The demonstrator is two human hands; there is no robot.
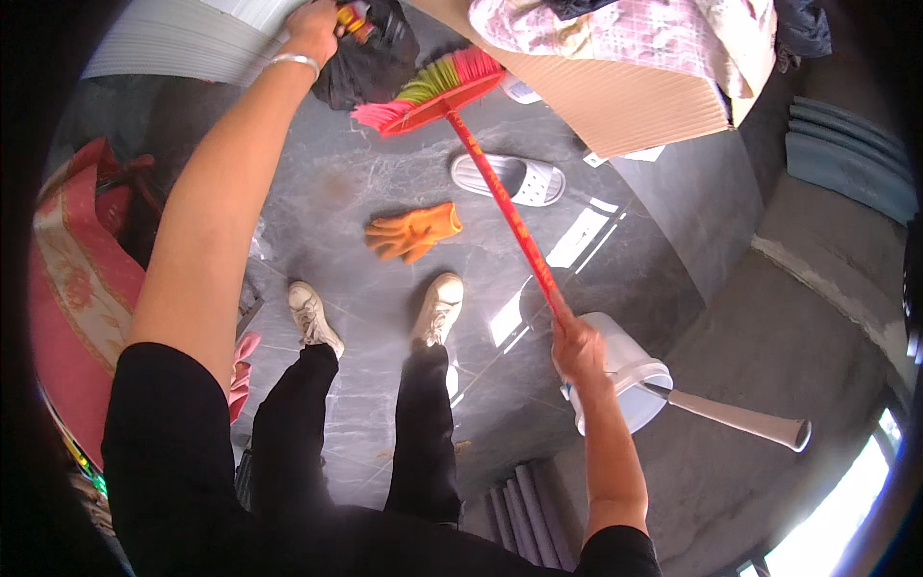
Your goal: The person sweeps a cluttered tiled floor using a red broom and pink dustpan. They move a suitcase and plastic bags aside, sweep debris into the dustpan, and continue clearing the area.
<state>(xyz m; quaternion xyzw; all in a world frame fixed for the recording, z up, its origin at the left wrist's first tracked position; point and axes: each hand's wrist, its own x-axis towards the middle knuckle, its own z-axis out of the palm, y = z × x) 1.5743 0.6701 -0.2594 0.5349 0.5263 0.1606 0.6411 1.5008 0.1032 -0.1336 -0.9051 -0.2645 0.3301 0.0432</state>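
My right hand (579,350) grips the red handle of a broom (497,189). Its head, with pink and green bristles, points away from me, close to a black plastic bag (369,61). At the top edge my left hand (314,32), a silver bangle on the wrist, is closed around a small yellow-and-red packet (353,20) over that bag; its fingers are partly hidden. Between my feet and the broom head lies an orange work glove (414,232) on the grey tiled floor (310,198). A white slide sandal (508,179) rests partly beneath the broom handle.
A white bucket (613,339) lies tilted by my right forearm, a pale-handled tool (735,418) sticking out of it. At upper right, a cardboard box (634,97) bears a checked cloth (613,32). Red patterned fabric (79,281) is at left, grey ridged pieces (530,516) below.
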